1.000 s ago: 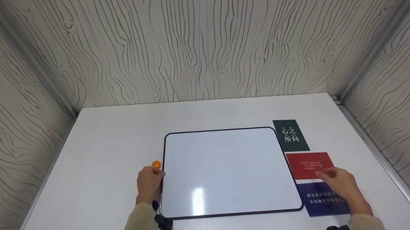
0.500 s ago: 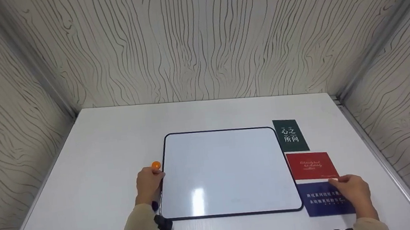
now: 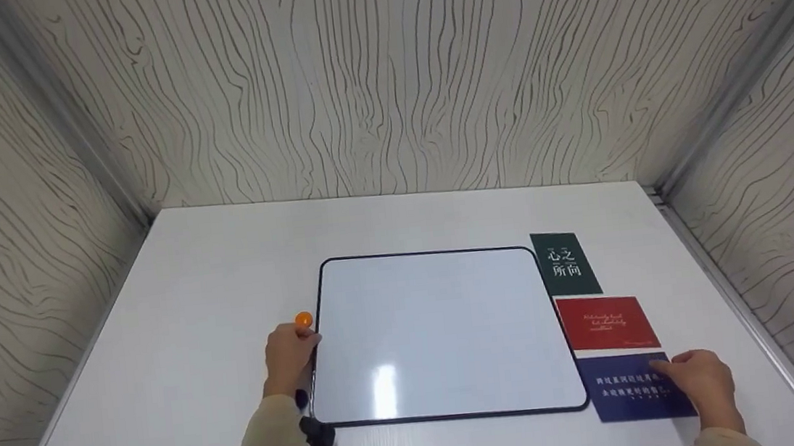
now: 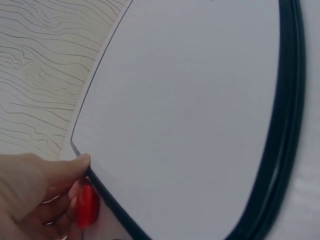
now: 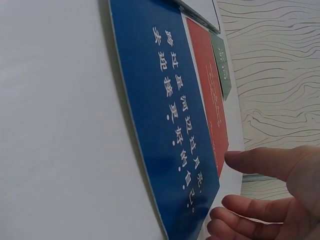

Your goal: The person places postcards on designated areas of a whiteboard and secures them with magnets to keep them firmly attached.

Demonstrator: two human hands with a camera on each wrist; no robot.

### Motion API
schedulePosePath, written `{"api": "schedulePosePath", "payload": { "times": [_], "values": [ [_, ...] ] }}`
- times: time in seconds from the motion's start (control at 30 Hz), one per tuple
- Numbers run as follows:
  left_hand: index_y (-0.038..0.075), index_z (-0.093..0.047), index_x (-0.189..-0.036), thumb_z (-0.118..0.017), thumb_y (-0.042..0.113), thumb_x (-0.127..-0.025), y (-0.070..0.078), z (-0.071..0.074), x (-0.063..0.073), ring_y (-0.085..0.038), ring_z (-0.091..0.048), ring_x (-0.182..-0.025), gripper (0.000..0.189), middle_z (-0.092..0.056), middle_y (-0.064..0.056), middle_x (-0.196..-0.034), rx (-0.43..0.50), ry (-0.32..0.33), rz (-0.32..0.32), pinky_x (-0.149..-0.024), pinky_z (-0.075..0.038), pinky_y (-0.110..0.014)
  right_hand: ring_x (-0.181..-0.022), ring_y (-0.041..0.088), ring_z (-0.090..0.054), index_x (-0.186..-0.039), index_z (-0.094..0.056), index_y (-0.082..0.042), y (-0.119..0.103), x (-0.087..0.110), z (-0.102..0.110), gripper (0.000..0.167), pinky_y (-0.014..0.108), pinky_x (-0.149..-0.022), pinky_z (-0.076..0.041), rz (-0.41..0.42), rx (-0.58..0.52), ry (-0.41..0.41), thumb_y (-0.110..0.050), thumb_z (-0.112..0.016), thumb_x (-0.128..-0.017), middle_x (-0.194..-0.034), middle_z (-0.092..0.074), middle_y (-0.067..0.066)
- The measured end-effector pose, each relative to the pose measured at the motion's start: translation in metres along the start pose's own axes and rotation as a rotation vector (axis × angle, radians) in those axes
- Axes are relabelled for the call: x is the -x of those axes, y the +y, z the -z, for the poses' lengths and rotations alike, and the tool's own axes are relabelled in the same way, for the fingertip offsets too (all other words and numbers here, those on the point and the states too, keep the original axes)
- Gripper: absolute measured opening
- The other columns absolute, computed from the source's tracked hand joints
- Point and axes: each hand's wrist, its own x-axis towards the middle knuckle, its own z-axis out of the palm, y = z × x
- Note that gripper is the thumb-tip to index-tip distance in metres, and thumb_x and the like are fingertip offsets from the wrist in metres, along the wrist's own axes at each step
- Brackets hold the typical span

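A white worktop (image 3: 181, 331) carries a black-framed whiteboard (image 3: 436, 328); along its right side lie a blue card (image 3: 631, 386), a red card (image 3: 607, 323) and a green card (image 3: 565, 263). The left hand (image 3: 288, 354) grips the whiteboard's left edge; the right hand (image 3: 703, 377), thumb and fingers parted, holds nothing at the blue card's right end. A round orange piece (image 3: 304, 319) sits just beside the left hand.

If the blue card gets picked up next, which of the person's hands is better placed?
Likely the right hand: its thumb and fingers are parted at the right end of the blue card. The left hand has its thumb on the left edge of the whiteboard and would probably have to reach across.
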Motion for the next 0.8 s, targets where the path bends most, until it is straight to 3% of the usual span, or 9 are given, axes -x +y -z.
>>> {"api": "schedulePosePath", "payload": {
  "times": [0.27,0.43,0.6,0.8],
  "values": [
    [-0.002,-0.071,-0.089,-0.067,0.011,-0.087,-0.001,-0.001,-0.001,-0.02,-0.063,-0.073,0.014,-0.071,-0.018,-0.09,-0.008,0.002,-0.019,-0.068,-0.055,-0.033,-0.105,0.053,-0.055,-0.115,-0.049,0.023,0.004,0.004,-0.001,0.07,0.055,-0.088,-0.048,-0.045,0.017,-0.012,-0.035,-0.069,-0.081,-0.114,-0.056,0.04],
    [-0.001,-0.071,-0.089,-0.068,0.011,-0.087,-0.001,-0.002,0.0,-0.019,-0.061,-0.071,0.013,-0.071,-0.017,-0.09,0.006,-0.001,-0.001,-0.065,-0.053,-0.029,-0.095,0.048,-0.061,-0.106,-0.056,0.023,0.009,0.003,-0.002,0.077,0.051,-0.083,-0.052,-0.054,0.057,-0.027,-0.045,-0.075,-0.074,-0.104,-0.063,0.038],
    [-0.002,-0.071,-0.088,-0.069,0.011,-0.086,-0.001,-0.001,0.001,-0.02,-0.063,-0.072,0.013,-0.072,-0.017,-0.088,-0.005,0.023,-0.03,-0.065,-0.052,-0.03,-0.083,0.04,-0.063,-0.102,-0.054,0.025,0.012,0.001,-0.005,0.089,0.047,-0.078,-0.054,-0.037,0.098,-0.026,-0.054,-0.077,-0.069,-0.095,-0.062,0.037],
    [-0.002,-0.071,-0.09,-0.068,0.011,-0.087,-0.002,-0.001,0.001,-0.02,-0.063,-0.073,0.014,-0.071,-0.018,-0.09,-0.003,0.019,-0.027,-0.07,-0.054,-0.034,-0.099,0.051,-0.058,-0.114,-0.044,0.029,0.011,0.0,-0.008,0.096,0.052,-0.087,-0.051,-0.071,0.06,-0.013,-0.05,-0.078,-0.07,-0.109,-0.054,0.043]
  ]
}}
